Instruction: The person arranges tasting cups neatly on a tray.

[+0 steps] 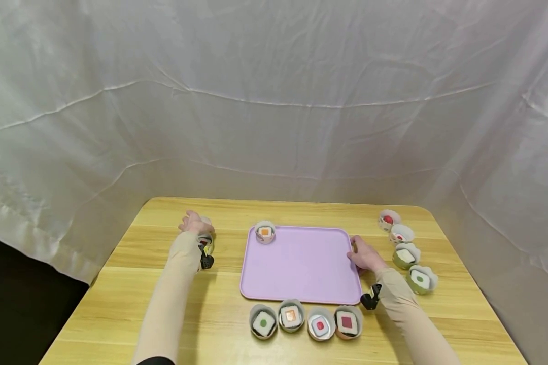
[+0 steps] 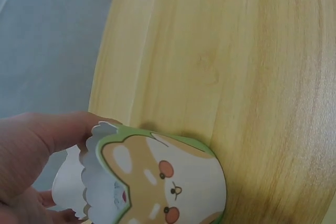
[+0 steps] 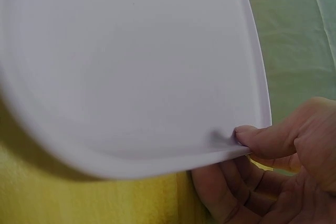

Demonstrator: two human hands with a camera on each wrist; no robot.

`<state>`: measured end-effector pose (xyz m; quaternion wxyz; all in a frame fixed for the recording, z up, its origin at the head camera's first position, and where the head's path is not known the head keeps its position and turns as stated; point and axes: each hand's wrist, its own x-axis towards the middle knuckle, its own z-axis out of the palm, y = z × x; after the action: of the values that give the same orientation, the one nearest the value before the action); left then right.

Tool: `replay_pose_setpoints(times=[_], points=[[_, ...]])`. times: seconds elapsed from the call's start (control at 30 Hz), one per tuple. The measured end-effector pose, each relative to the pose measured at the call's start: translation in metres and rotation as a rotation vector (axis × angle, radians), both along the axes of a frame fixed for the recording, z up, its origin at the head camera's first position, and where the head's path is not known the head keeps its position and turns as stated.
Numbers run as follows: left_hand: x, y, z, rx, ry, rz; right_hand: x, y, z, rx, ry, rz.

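Note:
My right hand (image 1: 366, 256) pinches the right rim of a lilac tray (image 1: 301, 268), the thumb (image 3: 252, 136) over the edge and the fingers bent underneath. On the table's left side, my left hand (image 1: 196, 224) is around a paper cup with a white scalloped rim (image 2: 67, 184); thumb and fingers lie on opposite sides of it, the fingers partly hidden. Close in front of that stands a green paper cup (image 2: 168, 177) printed with a dog face, some red showing inside. On the tray's far left corner sits a paper cup (image 1: 265, 233) holding a white sushi-like piece with an orange centre.
Along the tray's near edge stand several filled paper cups (image 1: 291, 315), their pieces centred in green, orange, red and dark red. More cups (image 1: 405, 255) run in a slanted line at the right. Grey curtain (image 1: 301, 132) rises behind the wooden table (image 1: 228, 324).

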<state>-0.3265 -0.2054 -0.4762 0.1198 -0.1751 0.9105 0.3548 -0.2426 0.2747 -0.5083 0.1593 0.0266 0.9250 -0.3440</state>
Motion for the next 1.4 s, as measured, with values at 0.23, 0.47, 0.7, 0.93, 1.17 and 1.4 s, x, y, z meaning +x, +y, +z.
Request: replay_pose_setpoints(times=[0.23,0.47,0.7,0.93,1.17,1.4], points=[[0.002,-0.002,-0.003,0.021,0.017,-0.006,0.000,0.000,-0.001,0.003,-0.008,0.000],[0.003,-0.003,-0.004,0.002,0.025,-0.010,-0.002,0.000,-0.002,0.013,-0.013,-0.001],[0.004,-0.002,-0.004,-0.014,0.035,-0.001,-0.002,0.001,-0.003,0.023,-0.011,0.001],[0.006,0.001,0.001,-0.009,0.117,-0.018,-0.002,0.001,-0.002,0.023,-0.008,0.002],[0.004,0.011,0.010,0.008,0.175,-0.005,-0.003,0.001,-0.002,0.032,-0.005,0.011],[0.001,0.023,0.017,-0.016,0.269,0.000,-0.003,0.002,-0.002,0.039,-0.013,0.007]])
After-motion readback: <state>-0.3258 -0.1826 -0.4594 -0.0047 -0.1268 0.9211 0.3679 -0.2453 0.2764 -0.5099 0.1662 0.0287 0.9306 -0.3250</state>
